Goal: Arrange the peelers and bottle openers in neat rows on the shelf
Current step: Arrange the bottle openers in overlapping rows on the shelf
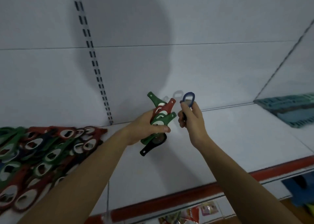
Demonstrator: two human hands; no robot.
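- any marking on the tools is too small and blurred to read; the packets (195, 212) at 6 o'clock, below the shelf, carry print that is also too blurred to read.
- the left hand (149, 127), just below the middle of the view, has its fingers and thumb curled round a bundle of openers (161, 115) that fans out toward 1 o'clock.
- five show in that bundle: three green, one red and one black; the black one sticks out under the hand toward 7 o'clock.
- the right hand (190, 117), on the 3 o'clock side of the left one and apart from it, pinches one blue opener (189, 98) by its handle; the loop stands at 12 o'clock of the hand, in the air above the shelf.
- a pile of openers (42, 149) lies on the shelf (237, 138) at 8 o'clock: red, green and dark ones overlapping, too blurred to count.
- one teal basket (288, 112) sits at the back of the shelf at 3 o'clock.
- one red strip (186, 192) runs along the shelf's front edge, from 6 toward 4 o'clock.
- one slotted rail (95, 62) climbs the back wall toward 11 o'clock.
- one blue crate (302, 189) shows under the shelf at 4 o'clock.
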